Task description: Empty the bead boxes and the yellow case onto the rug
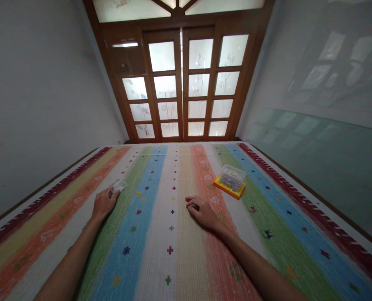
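My left hand (104, 203) is closed on the near edge of a small clear plastic case (119, 187) at the left of the table. Its fingers partly cover the case, and what is inside cannot be made out. Over the cream stripe in the middle, my right hand (202, 212) is loosely bent with a gap between thumb and fingers, and nothing shows in it. Beyond it to the right, a stack of clear plastic cases (233, 176) sits in a yellow-orange tray (238, 195), apart from both hands.
A striped, patterned tablecloth (161, 251) covers the long table. Wooden doors with frosted panes (199, 85) stand past the far edge. A pale wall (42, 83) flanks the left side, and a greenish glass panel (317, 154) leans along the right.
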### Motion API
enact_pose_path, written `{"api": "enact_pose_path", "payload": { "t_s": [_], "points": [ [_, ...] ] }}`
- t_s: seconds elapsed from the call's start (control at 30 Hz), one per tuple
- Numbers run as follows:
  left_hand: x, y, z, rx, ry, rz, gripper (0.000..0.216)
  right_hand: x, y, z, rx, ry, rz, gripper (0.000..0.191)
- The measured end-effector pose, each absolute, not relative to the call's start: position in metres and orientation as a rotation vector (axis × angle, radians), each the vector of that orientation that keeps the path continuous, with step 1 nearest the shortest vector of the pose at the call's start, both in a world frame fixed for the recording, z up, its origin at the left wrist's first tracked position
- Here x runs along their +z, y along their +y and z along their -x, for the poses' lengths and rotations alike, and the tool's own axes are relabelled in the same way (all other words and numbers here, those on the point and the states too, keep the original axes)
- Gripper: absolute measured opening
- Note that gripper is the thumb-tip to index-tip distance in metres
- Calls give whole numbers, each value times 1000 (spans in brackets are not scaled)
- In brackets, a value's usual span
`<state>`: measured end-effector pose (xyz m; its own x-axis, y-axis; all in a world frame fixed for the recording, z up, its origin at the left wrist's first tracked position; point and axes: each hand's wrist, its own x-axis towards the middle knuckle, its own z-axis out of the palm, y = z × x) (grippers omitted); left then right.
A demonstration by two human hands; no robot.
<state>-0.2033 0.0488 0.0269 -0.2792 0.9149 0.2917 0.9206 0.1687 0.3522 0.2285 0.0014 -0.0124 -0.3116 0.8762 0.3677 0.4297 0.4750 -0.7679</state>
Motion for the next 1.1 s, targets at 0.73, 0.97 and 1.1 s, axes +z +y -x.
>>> {"api": "enact_pose_path", "payload": {
  "t_s": [0.73, 0.97, 1.1],
  "points": [
    [42, -20, 193, -155, -2434, 1726, 64, 46, 23, -306, -408, -2072, 1175, 21],
    [43, -15, 190, -230, -2386, 1656, 67, 69, 50, -381, -747, -1910, 1584, 38],
    [31, -8, 183, -487, -2172, 1795, 64, 54, 67, -409, -604, -1989, 1672, 45]
  ]
}}
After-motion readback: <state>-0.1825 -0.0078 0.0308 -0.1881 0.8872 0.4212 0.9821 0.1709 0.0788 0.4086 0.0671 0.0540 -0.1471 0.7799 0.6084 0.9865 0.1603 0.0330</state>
